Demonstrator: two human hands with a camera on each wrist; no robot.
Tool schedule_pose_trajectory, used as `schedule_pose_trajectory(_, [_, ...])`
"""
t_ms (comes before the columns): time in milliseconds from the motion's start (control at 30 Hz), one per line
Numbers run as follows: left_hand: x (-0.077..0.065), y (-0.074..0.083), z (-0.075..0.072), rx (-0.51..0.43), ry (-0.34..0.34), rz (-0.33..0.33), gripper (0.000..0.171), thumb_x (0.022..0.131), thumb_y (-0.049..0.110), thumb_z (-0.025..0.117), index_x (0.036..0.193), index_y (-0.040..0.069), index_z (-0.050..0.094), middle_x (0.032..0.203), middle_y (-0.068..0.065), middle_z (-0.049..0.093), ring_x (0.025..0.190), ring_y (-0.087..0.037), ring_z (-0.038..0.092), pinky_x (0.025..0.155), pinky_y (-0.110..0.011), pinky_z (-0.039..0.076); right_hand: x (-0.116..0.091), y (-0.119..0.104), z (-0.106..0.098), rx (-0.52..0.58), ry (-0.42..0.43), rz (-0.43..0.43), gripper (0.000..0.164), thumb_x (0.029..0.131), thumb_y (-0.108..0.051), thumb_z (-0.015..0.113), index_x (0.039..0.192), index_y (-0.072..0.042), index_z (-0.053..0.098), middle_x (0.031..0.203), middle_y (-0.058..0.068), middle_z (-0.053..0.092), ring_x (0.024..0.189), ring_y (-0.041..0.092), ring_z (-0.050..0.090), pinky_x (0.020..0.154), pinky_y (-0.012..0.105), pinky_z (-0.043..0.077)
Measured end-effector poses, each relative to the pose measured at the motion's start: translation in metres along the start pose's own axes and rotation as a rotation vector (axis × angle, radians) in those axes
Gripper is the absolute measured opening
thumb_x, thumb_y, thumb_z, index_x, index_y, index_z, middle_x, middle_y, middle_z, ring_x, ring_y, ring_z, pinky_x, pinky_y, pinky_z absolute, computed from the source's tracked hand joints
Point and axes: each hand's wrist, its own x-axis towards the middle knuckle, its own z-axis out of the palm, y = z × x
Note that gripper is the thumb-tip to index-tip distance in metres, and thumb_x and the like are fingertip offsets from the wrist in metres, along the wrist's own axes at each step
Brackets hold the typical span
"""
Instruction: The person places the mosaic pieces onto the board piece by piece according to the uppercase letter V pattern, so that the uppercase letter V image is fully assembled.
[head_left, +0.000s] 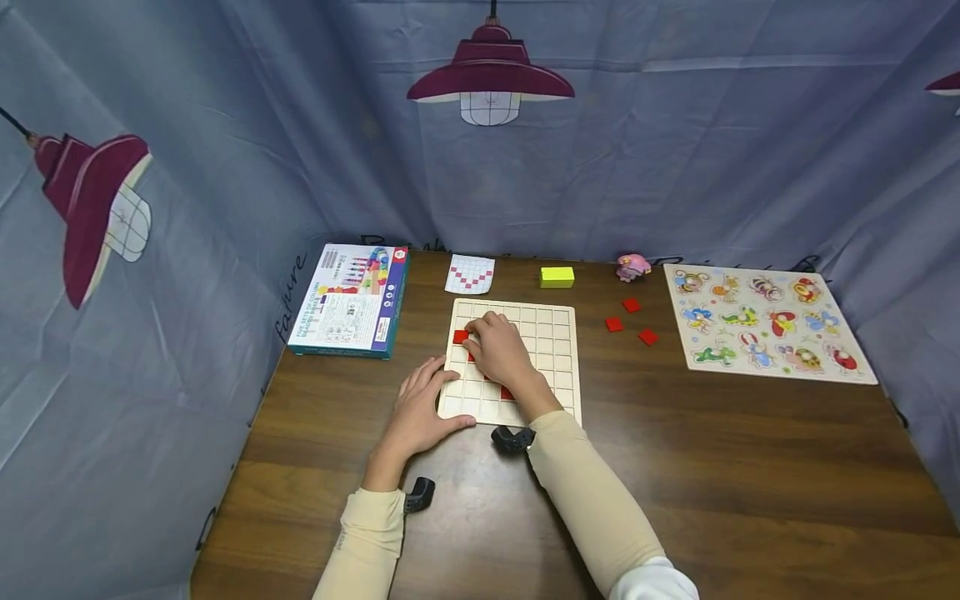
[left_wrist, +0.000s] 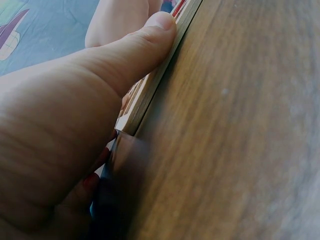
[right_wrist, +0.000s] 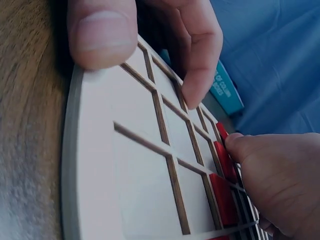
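A pale wooden grid board (head_left: 551, 363) lies on the table. Several red square tiles (head_left: 507, 393) run in a diagonal across its cells. My left hand (head_left: 420, 414) braces the near left corner, its thumb at the front edge and its fingers spread along the left side. Over the board's left part, my right hand (head_left: 500, 350) has its fingers curled and pinches a red tile (head_left: 461, 337) near the left edge. In the right wrist view, the right thumb (right_wrist: 245, 148) touches this tile (right_wrist: 222, 130). The right fingertips are mostly hidden.
A patterned grid card (head_left: 470, 274), a yellow-green block (head_left: 557, 277) and a pink toy figure (head_left: 633, 267) stand beyond the board. Loose red tiles (head_left: 632, 305) lie to its right, before an insect picture puzzle (head_left: 765, 321). A boxed game (head_left: 350, 302) lies left.
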Motion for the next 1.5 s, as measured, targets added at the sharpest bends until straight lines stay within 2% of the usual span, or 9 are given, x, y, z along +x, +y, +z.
schedule_pose_trajectory(200, [0.002, -0.002, 0.0, 0.004, 0.001, -0.003, 0.079, 0.074, 0.058, 0.084, 0.137, 0.017, 0.059, 0.164, -0.005, 0.036, 0.155, -0.031, 0.027, 0.125, -0.059, 0.022, 0.004, -0.004, -0.003, -0.038, -0.001, 0.002, 0.03, 0.099, -0.032, 0.067, 0.122, -0.013, 0.071, 0.11, 0.005, 0.065, 0.102, 0.024, 0.059, 0.094, 0.041, 0.05])
schedule_pose_trajectory(500, [0.002, -0.001, -0.001, 0.017, 0.001, 0.009, 0.079, 0.074, 0.059, 0.084, 0.137, 0.017, 0.059, 0.164, -0.006, 0.036, 0.155, -0.032, 0.028, 0.125, -0.059, 0.023, 0.007, -0.009, -0.005, -0.03, -0.001, 0.033, 0.025, 0.096, -0.027, 0.07, 0.117, -0.014, 0.075, 0.104, 0.002, 0.068, 0.097, 0.022, 0.062, 0.092, 0.042, 0.052])
schedule_pose_trajectory(633, [0.003, 0.0, -0.001, 0.016, 0.0, 0.004, 0.078, 0.075, 0.058, 0.084, 0.137, 0.018, 0.059, 0.165, -0.005, 0.036, 0.155, -0.031, 0.027, 0.126, -0.058, 0.022, 0.006, -0.009, -0.009, -0.007, 0.002, 0.033, 0.027, 0.097, -0.03, 0.07, 0.118, -0.014, 0.075, 0.102, 0.002, 0.068, 0.095, 0.021, 0.062, 0.091, 0.042, 0.051])
schedule_pose_trajectory(767, [0.003, 0.002, -0.002, 0.008, -0.009, -0.011, 0.078, 0.075, 0.057, 0.085, 0.137, 0.017, 0.059, 0.165, -0.005, 0.035, 0.156, -0.031, 0.026, 0.126, -0.057, 0.021, -0.001, -0.002, -0.015, 0.064, 0.005, 0.028, 0.033, 0.097, -0.033, 0.069, 0.123, -0.013, 0.073, 0.106, 0.004, 0.068, 0.097, 0.023, 0.062, 0.092, 0.043, 0.051])
schedule_pose_trajectory(900, [0.005, 0.004, -0.001, 0.006, -0.024, -0.01, 0.078, 0.075, 0.057, 0.084, 0.137, 0.018, 0.058, 0.165, -0.005, 0.035, 0.156, -0.03, 0.026, 0.126, -0.057, 0.021, -0.016, 0.024, -0.023, 0.168, 0.062, 0.041, 0.036, 0.099, -0.032, 0.067, 0.128, -0.011, 0.07, 0.106, 0.006, 0.066, 0.093, 0.021, 0.06, 0.086, 0.039, 0.051])
schedule_pose_trajectory(1100, [0.005, 0.003, 0.0, -0.002, -0.006, 0.009, 0.079, 0.074, 0.056, 0.086, 0.137, 0.017, 0.059, 0.164, -0.005, 0.035, 0.155, -0.031, 0.027, 0.126, -0.058, 0.021, -0.052, 0.079, -0.046, 0.28, 0.197, 0.1, 0.038, 0.097, -0.023, 0.07, 0.13, -0.003, 0.066, 0.098, 0.009, 0.062, 0.082, 0.023, 0.054, 0.073, 0.035, 0.044])
schedule_pose_trajectory(1267, [0.004, 0.001, 0.0, -0.004, -0.008, 0.001, 0.079, 0.074, 0.056, 0.086, 0.137, 0.017, 0.058, 0.165, -0.005, 0.034, 0.156, -0.031, 0.026, 0.126, -0.058, 0.02, -0.085, 0.127, -0.059, 0.261, 0.309, 0.182, 0.043, 0.096, -0.022, 0.071, 0.132, 0.0, 0.063, 0.098, 0.012, 0.063, 0.083, 0.025, 0.055, 0.074, 0.036, 0.042])
schedule_pose_trajectory(1500, [0.004, -0.001, 0.002, -0.009, -0.017, -0.009, 0.079, 0.075, 0.057, 0.085, 0.138, 0.018, 0.058, 0.165, -0.005, 0.034, 0.156, -0.03, 0.024, 0.125, -0.059, 0.02, -0.121, 0.181, -0.066, 0.19, 0.409, 0.325, 0.054, 0.097, -0.021, 0.07, 0.141, 0.005, 0.052, 0.099, 0.019, 0.061, 0.091, 0.036, 0.056, 0.085, 0.052, 0.044])
